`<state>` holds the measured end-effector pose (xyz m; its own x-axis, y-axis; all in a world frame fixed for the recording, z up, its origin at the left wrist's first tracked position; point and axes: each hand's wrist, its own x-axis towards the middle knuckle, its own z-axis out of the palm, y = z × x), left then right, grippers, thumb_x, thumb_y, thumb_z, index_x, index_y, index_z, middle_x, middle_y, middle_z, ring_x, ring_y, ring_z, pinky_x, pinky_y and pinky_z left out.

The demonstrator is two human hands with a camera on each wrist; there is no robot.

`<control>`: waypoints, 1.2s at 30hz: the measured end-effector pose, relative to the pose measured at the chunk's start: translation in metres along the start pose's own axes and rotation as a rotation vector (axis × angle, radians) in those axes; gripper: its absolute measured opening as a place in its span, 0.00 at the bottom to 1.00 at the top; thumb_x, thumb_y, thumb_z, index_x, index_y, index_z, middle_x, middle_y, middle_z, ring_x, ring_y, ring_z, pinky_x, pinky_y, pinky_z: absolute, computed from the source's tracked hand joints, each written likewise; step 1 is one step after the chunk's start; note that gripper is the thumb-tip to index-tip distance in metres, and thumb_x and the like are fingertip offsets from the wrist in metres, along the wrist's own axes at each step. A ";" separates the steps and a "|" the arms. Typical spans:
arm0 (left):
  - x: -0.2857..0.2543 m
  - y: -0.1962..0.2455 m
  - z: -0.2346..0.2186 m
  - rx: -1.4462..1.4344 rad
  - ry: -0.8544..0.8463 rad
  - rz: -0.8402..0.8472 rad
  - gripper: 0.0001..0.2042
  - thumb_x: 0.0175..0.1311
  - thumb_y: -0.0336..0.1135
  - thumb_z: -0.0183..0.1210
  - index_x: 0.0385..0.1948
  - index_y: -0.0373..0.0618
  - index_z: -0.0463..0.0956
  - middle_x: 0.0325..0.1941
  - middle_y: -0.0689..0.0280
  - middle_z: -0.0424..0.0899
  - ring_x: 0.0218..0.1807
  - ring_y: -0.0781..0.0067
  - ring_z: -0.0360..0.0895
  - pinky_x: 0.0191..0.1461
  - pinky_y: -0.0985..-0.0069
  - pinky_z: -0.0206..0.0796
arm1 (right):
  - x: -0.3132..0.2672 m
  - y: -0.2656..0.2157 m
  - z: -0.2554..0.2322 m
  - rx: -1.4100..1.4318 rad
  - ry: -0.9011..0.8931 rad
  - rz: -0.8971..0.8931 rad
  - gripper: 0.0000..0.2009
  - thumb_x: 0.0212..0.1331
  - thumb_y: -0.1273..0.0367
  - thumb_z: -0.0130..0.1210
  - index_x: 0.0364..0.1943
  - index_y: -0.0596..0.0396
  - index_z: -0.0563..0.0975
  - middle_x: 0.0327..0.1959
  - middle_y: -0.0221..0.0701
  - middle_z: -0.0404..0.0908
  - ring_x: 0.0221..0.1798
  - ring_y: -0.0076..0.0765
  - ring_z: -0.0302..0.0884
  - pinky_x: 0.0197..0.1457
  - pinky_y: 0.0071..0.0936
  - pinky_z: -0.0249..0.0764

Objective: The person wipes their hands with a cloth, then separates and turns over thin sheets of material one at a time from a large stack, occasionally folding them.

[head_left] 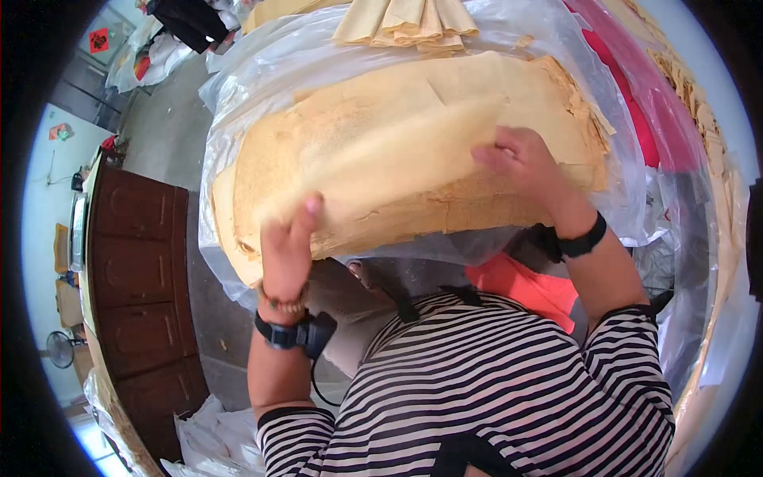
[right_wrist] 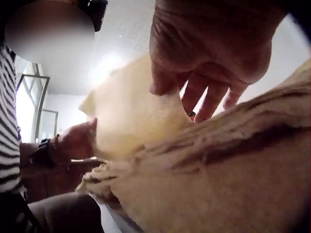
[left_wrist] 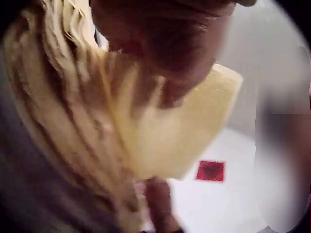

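Note:
A thin pale-yellow sheet (head_left: 397, 171), much like tofu skin, is stretched between both hands over a thick stack of similar sheets (head_left: 469, 211). My left hand (head_left: 288, 246) pinches its near left end, thumb on top. At the other end, my right hand (head_left: 526, 163) grips the edge between thumb and fingers. In the right wrist view the sheet (right_wrist: 129, 107) rises off the stack, thumb pressed against it. The left wrist view shows the sheet (left_wrist: 180, 131) bent up beside the stack's ragged layered edges (left_wrist: 73, 107).
Clear plastic film (head_left: 238, 95) covers the table under the stack. Folded sheets (head_left: 405, 20) lie at the far side. A brown wooden cabinet (head_left: 135, 262) stands on the left, and an orange cloth (head_left: 528, 286) hangs by the person's lap. More sheets (head_left: 691, 95) line the far right.

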<state>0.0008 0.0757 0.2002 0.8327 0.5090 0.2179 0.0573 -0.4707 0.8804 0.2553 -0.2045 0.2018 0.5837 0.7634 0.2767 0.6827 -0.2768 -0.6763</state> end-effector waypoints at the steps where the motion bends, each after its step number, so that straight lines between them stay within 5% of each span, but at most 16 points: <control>1: 0.017 0.021 0.005 -0.068 0.075 -0.207 0.20 0.77 0.44 0.58 0.44 0.30 0.83 0.35 0.61 0.86 0.36 0.74 0.78 0.40 0.74 0.70 | 0.011 -0.009 -0.001 -0.016 -0.043 0.165 0.16 0.66 0.58 0.61 0.31 0.60 0.79 0.31 0.44 0.82 0.39 0.48 0.83 0.48 0.48 0.77; 2: 0.030 0.032 0.011 -0.056 0.160 -0.232 0.22 0.76 0.47 0.59 0.42 0.30 0.83 0.34 0.67 0.84 0.36 0.79 0.75 0.39 0.75 0.68 | 0.024 -0.006 0.012 0.070 0.087 0.120 0.19 0.69 0.57 0.57 0.32 0.62 0.75 0.25 0.50 0.76 0.33 0.57 0.80 0.39 0.54 0.71; 5: 0.059 0.011 0.017 -0.042 0.234 -0.317 0.20 0.76 0.46 0.59 0.43 0.31 0.83 0.33 0.68 0.84 0.35 0.77 0.76 0.39 0.74 0.69 | 0.059 -0.010 0.037 -0.134 0.275 0.163 0.19 0.71 0.56 0.54 0.35 0.61 0.77 0.31 0.52 0.80 0.38 0.61 0.80 0.43 0.54 0.73; 6: 0.059 0.008 0.015 -0.219 0.217 -0.375 0.18 0.74 0.43 0.61 0.47 0.31 0.82 0.38 0.65 0.85 0.38 0.77 0.78 0.42 0.74 0.71 | 0.068 -0.014 0.039 -0.149 0.272 0.193 0.19 0.71 0.55 0.53 0.35 0.61 0.77 0.32 0.53 0.81 0.39 0.62 0.80 0.44 0.54 0.73; 11: 0.042 0.005 0.007 -0.239 0.108 -0.241 0.22 0.68 0.30 0.64 0.60 0.29 0.73 0.45 0.61 0.86 0.44 0.75 0.81 0.46 0.77 0.73 | 0.093 -0.009 0.045 -0.237 0.240 0.313 0.22 0.71 0.52 0.51 0.35 0.60 0.79 0.39 0.53 0.83 0.45 0.63 0.80 0.49 0.52 0.75; 14: 0.040 -0.011 0.016 0.133 0.242 -0.160 0.31 0.64 0.24 0.62 0.70 0.34 0.66 0.36 0.62 0.82 0.34 0.76 0.76 0.37 0.74 0.71 | 0.107 -0.003 0.045 -0.127 0.123 0.307 0.20 0.69 0.54 0.56 0.47 0.58 0.81 0.39 0.49 0.86 0.47 0.58 0.83 0.50 0.50 0.75; 17: 0.031 -0.003 0.027 0.199 0.381 -0.148 0.36 0.61 0.23 0.62 0.75 0.40 0.61 0.33 0.61 0.80 0.28 0.76 0.70 0.32 0.73 0.67 | 0.110 0.001 0.057 0.231 0.212 0.190 0.23 0.66 0.61 0.62 0.64 0.51 0.76 0.31 0.29 0.83 0.36 0.33 0.79 0.43 0.37 0.73; 20: 0.022 -0.007 0.026 0.184 0.452 -0.121 0.40 0.61 0.22 0.61 0.78 0.47 0.57 0.32 0.63 0.78 0.29 0.73 0.72 0.33 0.72 0.66 | 0.101 -0.027 0.039 0.306 -0.001 0.224 0.33 0.64 0.68 0.64 0.74 0.47 0.69 0.36 0.22 0.84 0.36 0.20 0.76 0.42 0.27 0.72; 24: 0.010 -0.013 0.031 0.478 0.549 0.118 0.32 0.62 0.25 0.61 0.72 0.51 0.68 0.36 0.58 0.82 0.35 0.61 0.81 0.38 0.67 0.72 | 0.101 -0.015 0.057 0.281 -0.043 0.166 0.29 0.63 0.70 0.63 0.70 0.50 0.73 0.40 0.27 0.84 0.36 0.19 0.73 0.45 0.21 0.72; 27: 0.007 -0.020 0.021 0.702 0.340 0.013 0.21 0.65 0.28 0.60 0.61 0.53 0.80 0.40 0.54 0.85 0.39 0.51 0.83 0.41 0.61 0.75 | 0.101 0.007 0.076 0.368 0.046 0.104 0.26 0.61 0.69 0.62 0.66 0.51 0.76 0.37 0.31 0.85 0.34 0.24 0.74 0.43 0.27 0.74; 29: 0.012 -0.025 0.018 0.625 0.396 0.062 0.16 0.67 0.30 0.60 0.55 0.53 0.83 0.38 0.56 0.85 0.38 0.50 0.84 0.40 0.59 0.76 | 0.093 0.008 0.074 0.324 0.078 0.116 0.24 0.61 0.69 0.62 0.64 0.51 0.78 0.39 0.33 0.86 0.34 0.28 0.77 0.44 0.29 0.75; 35: 0.026 -0.041 0.013 0.680 0.394 0.158 0.14 0.67 0.30 0.59 0.53 0.49 0.85 0.33 0.54 0.86 0.31 0.49 0.83 0.37 0.58 0.76 | 0.078 -0.017 0.074 -0.405 0.499 -0.108 0.15 0.62 0.65 0.63 0.51 0.56 0.81 0.40 0.41 0.85 0.38 0.45 0.83 0.46 0.33 0.79; 36: 0.029 -0.043 0.012 0.666 0.419 0.198 0.14 0.67 0.30 0.59 0.53 0.48 0.85 0.32 0.53 0.86 0.31 0.50 0.83 0.37 0.58 0.76 | 0.071 -0.032 0.070 -0.304 0.502 -0.014 0.15 0.63 0.64 0.63 0.50 0.56 0.80 0.40 0.40 0.85 0.38 0.43 0.84 0.46 0.33 0.80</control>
<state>0.0291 0.1020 0.1638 0.5939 0.5365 0.5996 0.3559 -0.8435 0.4022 0.2444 -0.1007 0.1956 0.6599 0.4187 0.6238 0.7440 -0.4802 -0.4647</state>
